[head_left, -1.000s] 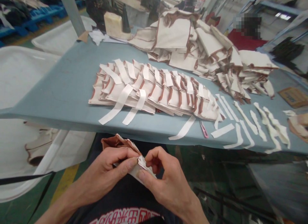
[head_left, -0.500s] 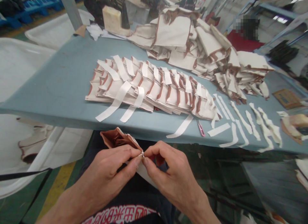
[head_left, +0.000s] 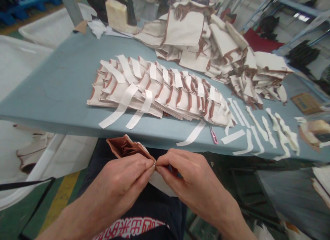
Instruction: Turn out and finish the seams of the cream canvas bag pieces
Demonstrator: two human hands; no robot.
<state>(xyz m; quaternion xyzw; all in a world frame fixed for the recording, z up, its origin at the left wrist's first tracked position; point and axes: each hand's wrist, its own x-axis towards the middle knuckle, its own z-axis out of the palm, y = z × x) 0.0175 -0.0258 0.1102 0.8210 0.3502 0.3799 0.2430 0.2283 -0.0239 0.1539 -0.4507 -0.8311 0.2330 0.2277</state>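
Observation:
Held over my lap in front of the table edge is a folded piece of cream material with a brown inside (head_left: pixel 134 148). My left hand (head_left: pixel 126 180) is closed on its edge, thumb and fingers pinching it. Right against it, my right hand (head_left: pixel 187 180) pinches the same edge, so the fingertips of both hands nearly meet. A pale flap (head_left: pixel 162 185) of the piece hangs below the fingers. What lies exactly between the fingertips is too small to make out. Behind the hands, overlapping cream pieces with brown edging (head_left: pixel 165 95) lie in a row, with white strips (head_left: pixel 121 107) on them.
A blue-green table (head_left: pixel 51 85) stretches across the view. Cream pieces are heaped in a pile (head_left: pixel 185 30) at its back. Loose white strips (head_left: pixel 233 137) and a small pink tool (head_left: pixel 213 135) lie to the right. White bins (head_left: pixel 48 30) stand at the left.
Both hands stay pinched on the piece's edge; the fingers have shifted slightly and the left ones lie closer together. The whole view has moved a little.

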